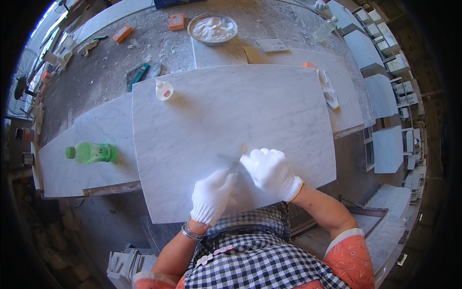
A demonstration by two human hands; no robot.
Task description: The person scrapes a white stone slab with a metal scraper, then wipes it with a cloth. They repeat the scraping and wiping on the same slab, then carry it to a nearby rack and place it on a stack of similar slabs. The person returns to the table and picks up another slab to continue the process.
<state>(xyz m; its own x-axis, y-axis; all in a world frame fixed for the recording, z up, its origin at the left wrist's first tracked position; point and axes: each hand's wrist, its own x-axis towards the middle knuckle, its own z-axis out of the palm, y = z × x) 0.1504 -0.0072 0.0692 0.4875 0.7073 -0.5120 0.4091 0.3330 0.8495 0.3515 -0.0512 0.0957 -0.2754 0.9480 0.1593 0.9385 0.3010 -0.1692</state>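
Observation:
Both my hands wear white knitted gloves and meet above the near part of a white, grey-veined marble slab. My right hand is closed in a fist around a thin blade-like tool, whose tan tip shows past the knuckles. My left hand is closed just below and to the left, fingers pinched. A thin grey strip sticks out between the hands, blurred; I cannot tell which hand holds it. Near the slab's far left corner a small white squeeze bottle stands upright.
A green drink bottle lies on a lower slab at left. Beyond the slab are a basin of white material, orange boxes, a teal tool and a clear bottle. A white glove lies at right, near stacked stone blocks.

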